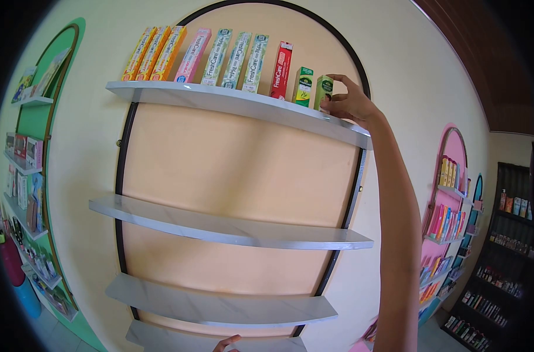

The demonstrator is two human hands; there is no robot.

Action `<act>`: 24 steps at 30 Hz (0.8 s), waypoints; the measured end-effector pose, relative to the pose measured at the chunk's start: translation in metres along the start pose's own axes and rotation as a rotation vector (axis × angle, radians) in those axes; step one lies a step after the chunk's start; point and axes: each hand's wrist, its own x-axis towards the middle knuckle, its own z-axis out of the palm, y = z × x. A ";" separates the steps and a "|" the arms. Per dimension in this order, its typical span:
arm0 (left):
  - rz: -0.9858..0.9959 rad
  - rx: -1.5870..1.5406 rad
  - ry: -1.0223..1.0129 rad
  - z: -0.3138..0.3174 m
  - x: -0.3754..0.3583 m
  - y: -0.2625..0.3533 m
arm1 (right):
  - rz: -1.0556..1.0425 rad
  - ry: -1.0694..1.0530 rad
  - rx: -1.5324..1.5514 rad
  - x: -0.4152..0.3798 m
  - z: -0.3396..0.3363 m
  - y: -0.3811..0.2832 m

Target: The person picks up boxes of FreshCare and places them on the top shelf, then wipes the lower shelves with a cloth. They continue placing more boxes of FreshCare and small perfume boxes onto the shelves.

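My right hand (350,101) is at the right end of the top shelf (237,101), its thumb and fingers closed on a small green box (323,92) that stands upright there. Just left of it is another small green and yellow box (303,87), then a tall red FreshCare box (281,70). Farther left stand several pale green boxes (255,63), a pink box (193,56) and yellow-orange boxes (168,54). Low at the bottom edge, only some fingers of my left hand (227,343) show; whether they hold anything is hidden.
Below are more grey-white shelves (232,230) in a black arched frame (123,158). A green arched shelf unit (35,158) with goods is at the left. Pink shelving (446,220) and a dark rack (494,258) with many products stand at the right.
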 end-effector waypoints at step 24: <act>-0.012 -0.056 0.023 -0.005 0.004 -0.001 | 0.034 0.007 -0.059 -0.001 0.005 -0.008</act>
